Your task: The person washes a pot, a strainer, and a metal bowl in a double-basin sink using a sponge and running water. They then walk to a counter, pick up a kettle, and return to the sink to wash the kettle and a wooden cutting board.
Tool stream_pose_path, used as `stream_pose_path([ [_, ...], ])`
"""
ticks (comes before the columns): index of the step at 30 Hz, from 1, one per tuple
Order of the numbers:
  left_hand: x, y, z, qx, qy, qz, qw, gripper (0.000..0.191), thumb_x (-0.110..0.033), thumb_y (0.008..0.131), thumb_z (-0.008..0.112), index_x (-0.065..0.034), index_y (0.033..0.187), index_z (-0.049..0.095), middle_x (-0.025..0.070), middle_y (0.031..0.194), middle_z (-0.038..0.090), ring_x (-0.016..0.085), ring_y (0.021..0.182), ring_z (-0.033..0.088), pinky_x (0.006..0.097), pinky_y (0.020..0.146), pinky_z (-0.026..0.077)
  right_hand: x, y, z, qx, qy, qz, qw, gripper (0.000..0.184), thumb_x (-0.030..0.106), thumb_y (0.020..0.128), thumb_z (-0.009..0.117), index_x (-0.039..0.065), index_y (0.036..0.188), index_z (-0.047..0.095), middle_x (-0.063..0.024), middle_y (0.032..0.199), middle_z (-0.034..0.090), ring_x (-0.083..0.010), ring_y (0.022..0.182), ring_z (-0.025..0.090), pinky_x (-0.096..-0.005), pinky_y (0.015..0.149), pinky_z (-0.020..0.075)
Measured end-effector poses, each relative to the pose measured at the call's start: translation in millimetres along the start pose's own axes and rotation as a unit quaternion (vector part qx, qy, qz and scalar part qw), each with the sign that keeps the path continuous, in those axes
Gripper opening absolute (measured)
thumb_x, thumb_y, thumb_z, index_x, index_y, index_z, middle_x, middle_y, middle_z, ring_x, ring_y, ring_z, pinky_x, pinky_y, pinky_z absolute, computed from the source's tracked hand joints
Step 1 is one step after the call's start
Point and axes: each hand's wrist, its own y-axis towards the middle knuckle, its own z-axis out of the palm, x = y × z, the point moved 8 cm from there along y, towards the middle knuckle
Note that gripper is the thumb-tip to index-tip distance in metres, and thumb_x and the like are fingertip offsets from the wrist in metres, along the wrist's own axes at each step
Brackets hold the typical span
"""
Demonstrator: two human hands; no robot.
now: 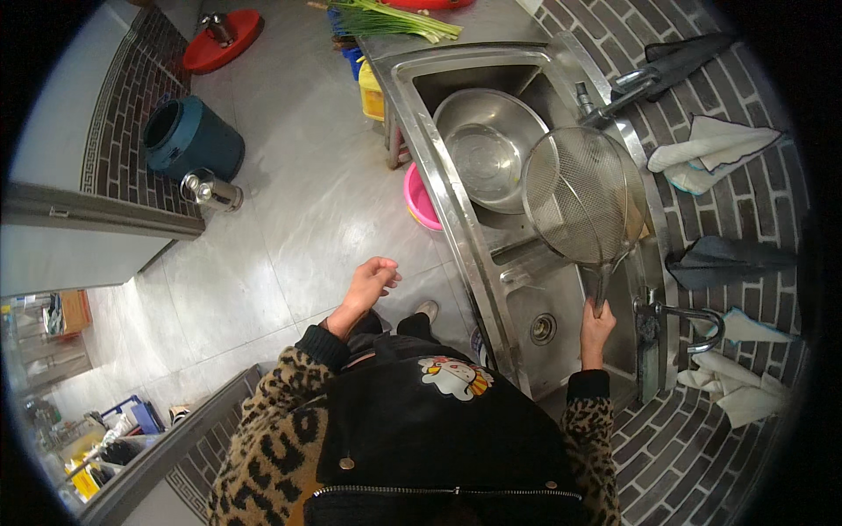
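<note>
My right hand (598, 329) grips the handle of a large wire-mesh strainer (582, 194). The strainer is held above the double stainless-steel sink (450, 217) and overlaps the right edge of a steel mixing bowl (454, 131). That bowl sits in the far basin, and its inside looks shiny, perhaps with water at the bottom. In the near basin a drain (543, 329) is visible. Away from the sink, over the floor, my left hand (371, 286) hangs in the air, its fingers loosely curled around nothing.
Two faucets, one far (608, 108) and one near (691, 315), stand along the brick-patterned wall, where several cloths (717, 148) hang. Scallions (395, 20) lie on the counter past the sink. A pink basin (421, 197), a blue-green barrel (194, 138) and a steel thermos (214, 191) are on the floor.
</note>
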Motion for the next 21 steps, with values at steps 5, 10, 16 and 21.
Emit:
stream_pose_path([
  [5,11,-5,-7,-0.011,-0.021,0.002,1.0,0.015,-0.02,0.092,0.053,-0.0089,0.101,0.056,0.0014,0.086,0.064,0.009,0.074,0.058,0.0232,0.061,0.044,15,13,12,0.0,0.02,-0.033,0.999,0.04,0.007,0.082,0.067,0.001,0.061,0.033,-0.0073,0.052,0.026,-0.0133,0.05,0.022,-0.0293,0.044,0.0282],
  [10,6,-4,-9,-0.008,-0.028,0.009,1.0,0.015,-0.021,0.092,0.053,-0.0092,0.101,0.056,0.001,0.086,0.064,0.009,0.075,0.058,0.0232,0.062,0.044,26,17,15,0.008,0.029,-0.037,0.999,0.039,0.006,0.082,0.066,0.001,0.062,0.034,-0.0071,0.053,0.027,-0.0126,0.051,0.023,-0.0287,0.045,0.029],
  [16,-7,5,-10,0.014,-0.014,0.013,1.0,0.016,-0.022,0.091,0.054,-0.0103,0.101,0.057,0.0002,0.087,0.064,0.009,0.077,0.058,0.0245,0.064,0.044,30,13,22,0.033,0.064,0.02,0.997,0.034,0.008,0.084,0.065,0.002,0.064,0.037,-0.0007,0.055,0.029,-0.01,0.053,0.025,-0.0271,0.047,0.0295],
  [21,-25,17,10,0.071,0.035,0.024,0.997,0.017,-0.021,0.089,0.055,-0.0108,0.102,0.057,0.0001,0.088,0.064,0.009,0.077,0.058,0.0251,0.064,0.043,44,2,49,0.105,0.099,0.12,0.982,0.032,0.011,0.085,0.064,0.002,0.066,0.041,0.0032,0.058,0.032,-0.0065,0.057,0.028,-0.0258,0.048,0.0286],
])
